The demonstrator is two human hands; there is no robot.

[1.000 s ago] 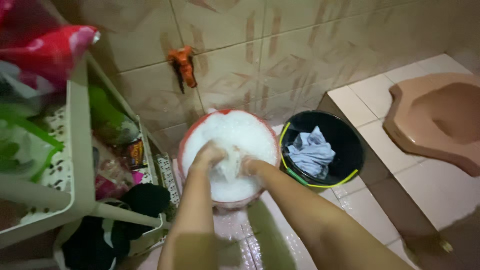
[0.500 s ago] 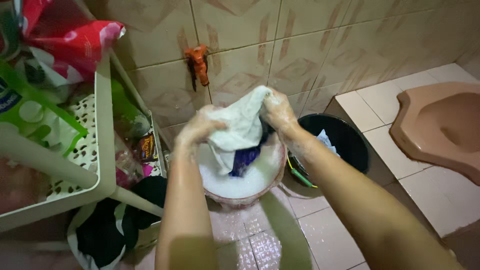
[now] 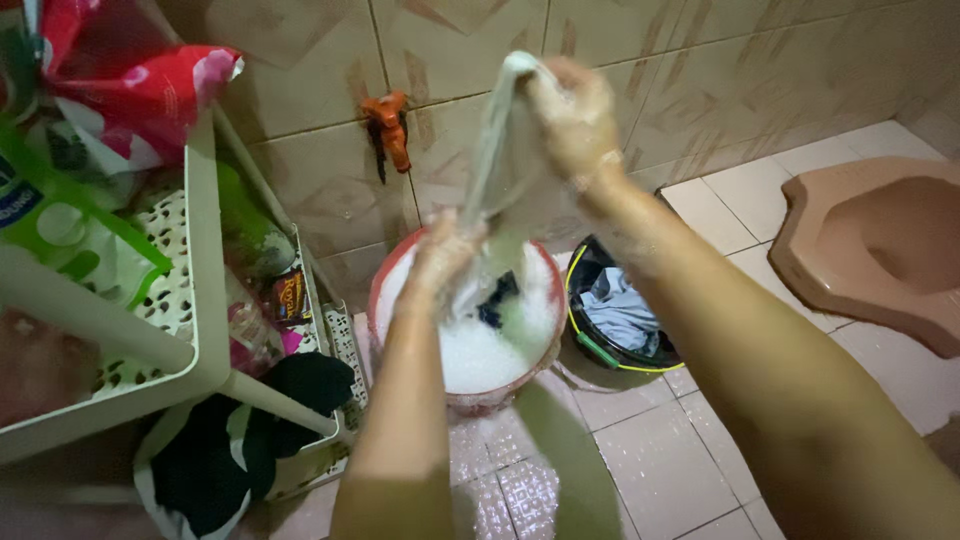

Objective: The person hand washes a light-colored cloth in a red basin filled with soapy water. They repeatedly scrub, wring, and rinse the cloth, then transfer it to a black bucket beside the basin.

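Tiled washroom: beige patterned wall tiles (image 3: 620,60), pale pink floor tiles (image 3: 650,460), wet and glossy near the bottom of the view.

White cloth (image 3: 495,160): wet, soapy, pulled into a long twisted strand, hanging roughly upright above the red basin (image 3: 385,270). Top end is at the right hand (image 3: 570,115), lower end runs through the left hand (image 3: 445,250) and on down into the suds (image 3: 480,355). A dark blue piece of fabric (image 3: 495,290) shows at the foam surface just below the left hand.

Right hand: raised high against the wall, foam-covered, fingers curled tight around the cloth's upper end. Left hand: low, just over the basin rim, fingers wrapped around the strand in a closed grip; individual fingertips are blurred, cannot tell more.

Red basin: round, on the floor against the wall, filled with white foam.

Black bucket (image 3: 665,355): just right of the basin, touching or nearly so, with a yellow-green handle (image 3: 600,350) and a crumpled pale blue-grey cloth (image 3: 620,305) inside.

Orange tap (image 3: 388,125): mounted on the wall above and left of the basin.

Cream plastic rack (image 3: 205,300): at left, shelves crowded with a red packet (image 3: 130,80), a green-and-white pouch (image 3: 60,225) and small items too blurred to identify. Black-and-white garments (image 3: 230,450) are heaped at its lowest level.

Pink squat toilet (image 3: 880,250): far right, set in a raised tiled step (image 3: 740,190), well apart from the basin.
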